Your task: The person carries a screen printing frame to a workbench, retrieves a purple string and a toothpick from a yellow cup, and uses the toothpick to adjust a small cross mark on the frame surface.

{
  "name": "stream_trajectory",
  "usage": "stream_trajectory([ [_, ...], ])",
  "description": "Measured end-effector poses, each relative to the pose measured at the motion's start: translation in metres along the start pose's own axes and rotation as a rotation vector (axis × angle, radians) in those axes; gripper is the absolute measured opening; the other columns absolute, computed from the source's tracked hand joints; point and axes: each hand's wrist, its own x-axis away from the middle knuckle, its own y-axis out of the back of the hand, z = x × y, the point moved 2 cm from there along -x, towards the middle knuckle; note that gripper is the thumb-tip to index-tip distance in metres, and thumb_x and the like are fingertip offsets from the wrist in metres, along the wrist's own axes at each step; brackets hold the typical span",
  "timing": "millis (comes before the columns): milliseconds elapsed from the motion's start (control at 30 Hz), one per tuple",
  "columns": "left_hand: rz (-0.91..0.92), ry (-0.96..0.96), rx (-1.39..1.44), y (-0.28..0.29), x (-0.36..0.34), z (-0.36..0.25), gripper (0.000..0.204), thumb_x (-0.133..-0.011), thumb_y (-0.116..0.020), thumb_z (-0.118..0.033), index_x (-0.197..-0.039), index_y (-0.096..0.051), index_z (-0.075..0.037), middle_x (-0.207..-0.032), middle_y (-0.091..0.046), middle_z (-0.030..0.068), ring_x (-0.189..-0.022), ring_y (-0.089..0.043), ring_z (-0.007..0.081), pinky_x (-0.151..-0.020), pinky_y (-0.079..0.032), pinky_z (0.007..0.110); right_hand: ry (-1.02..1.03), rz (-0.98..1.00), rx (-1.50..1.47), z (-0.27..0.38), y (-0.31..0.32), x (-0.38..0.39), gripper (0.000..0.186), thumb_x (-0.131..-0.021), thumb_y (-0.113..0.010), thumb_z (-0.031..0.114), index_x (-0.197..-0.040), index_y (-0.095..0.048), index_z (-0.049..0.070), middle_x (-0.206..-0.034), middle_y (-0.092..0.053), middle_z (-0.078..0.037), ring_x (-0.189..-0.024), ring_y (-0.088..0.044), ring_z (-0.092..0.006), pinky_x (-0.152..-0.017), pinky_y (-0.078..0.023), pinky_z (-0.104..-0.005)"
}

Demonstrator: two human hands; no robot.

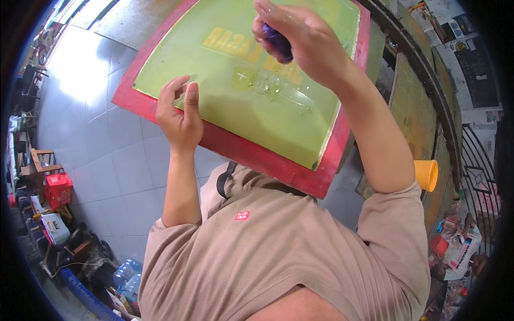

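Observation:
A large silk-screen frame (241, 147) with painted red sides and yellow-green mesh (214, 91) lies tilted in front of me. Faint yellow lettering shows in the mesh, and wet drops and bubbles are scattered near its middle. Above the mesh's upper right part, my right hand (300, 37) is closed around a dark purple wad (277, 43), possibly cloth or a sponge; most of it is hidden by the fingers. My left hand (180, 112) is at the near left side of the frame, fingers loosely curved and thumb apart, holding nothing visible. Whether it touches the frame, I cannot tell.
Grey floor tiles (126, 166) spread on the left. A red box (58, 190) and clear blue plastic bottles (128, 275) stand at the left edge. On the right are a wooden board surface (409, 112), a yellow cup (426, 175) and a dark curved rail (428, 75).

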Motion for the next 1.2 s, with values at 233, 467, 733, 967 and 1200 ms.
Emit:
stream_trajectory([
  [233, -0.035, -0.038, 0.003, 0.003, 0.0, -0.003, 0.023, -0.088, -0.063, -0.019, -0.096, -0.061, 0.003, -0.091, -0.063, 0.0119, -0.078, -0.061, 0.0187, -0.074, -0.047, 0.029, 0.083, -0.291, 0.715, -0.07, -0.017, 0.042, 0.033, -0.08, -0.057, 0.002, -0.113, -0.057, 0.005, -0.111, -0.058, -0.013, -0.104, -0.056, -0.0299, -0.091, -0.046, -0.0349],
  [467, -0.024, -0.054, -0.034, 0.002, 0.002, -0.006, 0.02, -0.085, -0.065, -0.015, -0.096, -0.061, 0.002, -0.092, -0.063, 0.0122, -0.078, -0.062, 0.0193, -0.074, -0.047, 0.029, 0.158, -0.093, 0.779, -0.075, -0.048, 0.078, 0.031, -0.079, -0.057, -0.001, -0.109, -0.06, 0.004, -0.124, -0.056, -0.013, -0.111, -0.055, -0.0324, -0.091, -0.048, -0.0375],
  [733, -0.01, -0.05, 0.0, 0.003, 0.0, -0.005, 0.02, -0.084, -0.066, -0.013, -0.095, -0.061, 0.002, -0.092, -0.063, 0.0123, -0.077, -0.063, 0.0192, -0.073, -0.047, 0.029, 0.211, -0.267, 0.78, -0.086, -0.065, 0.01, 0.031, -0.075, -0.054, -0.005, -0.104, -0.062, 0.002, -0.12, -0.059, -0.013, -0.108, -0.057, -0.0319, -0.088, -0.049, -0.0384],
  [967, -0.026, -0.04, 0.001, 0.005, 0.002, -0.004, 0.018, -0.083, -0.067, -0.011, -0.095, -0.062, 0.002, -0.091, -0.063, 0.012, -0.077, -0.063, 0.0194, -0.072, -0.047, 0.029, 0.167, -0.069, 0.77, -0.069, -0.055, 0.091, 0.03, -0.075, -0.051, -0.005, -0.101, -0.063, 0.003, -0.118, -0.06, -0.013, -0.111, -0.055, -0.0309, -0.091, -0.047, -0.0404],
  [1200, -0.002, -0.064, -0.033, 0.003, 0.0, -0.006, 0.018, -0.083, -0.067, -0.013, -0.094, -0.062, 0.001, -0.085, -0.064, 0.0109, -0.077, -0.063, 0.0187, -0.072, -0.047, 0.029, -0.008, -0.443, 0.857, -0.085, -0.021, 0.079, 0.026, -0.077, -0.052, -0.003, -0.099, -0.064, 0.002, -0.113, -0.062, -0.012, -0.108, -0.058, -0.0289, -0.09, -0.049, -0.0378],
])
